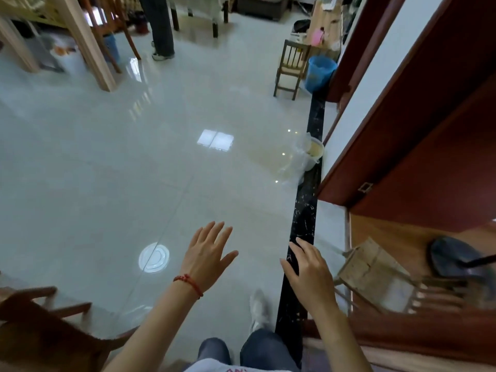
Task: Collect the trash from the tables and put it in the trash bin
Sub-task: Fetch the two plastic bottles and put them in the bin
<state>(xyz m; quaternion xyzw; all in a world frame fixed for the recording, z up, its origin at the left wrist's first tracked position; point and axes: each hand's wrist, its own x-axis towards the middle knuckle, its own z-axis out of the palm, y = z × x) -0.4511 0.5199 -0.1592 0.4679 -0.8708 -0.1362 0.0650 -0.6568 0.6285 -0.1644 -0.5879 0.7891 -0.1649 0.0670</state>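
Both hands hang nearest the camera over the pale tiled floor (107, 157), and neither has hold of anything. At about 6 o'clock the left hand (206, 255), a red string bracelet (189, 283) on its wrist, has its fingers straight and spread. Just toward 5 o'clock the right hand (308, 269) has its fingers loosely extended above the black threshold strip (308, 205).

Up at 1 o'clock, the blue trash bin (319, 72) stands against the wall, just beside a small wooden chair (291, 67). Between it and the hands, near 2 o'clock, a white bucket (314, 154) with clear plastic bags (294, 167) sits at the strip's edge. A dark red door (429, 135) fills 3 o'clock. Table legs (88, 44) and another person's legs (161, 25) stand at 11 to 12 o'clock.
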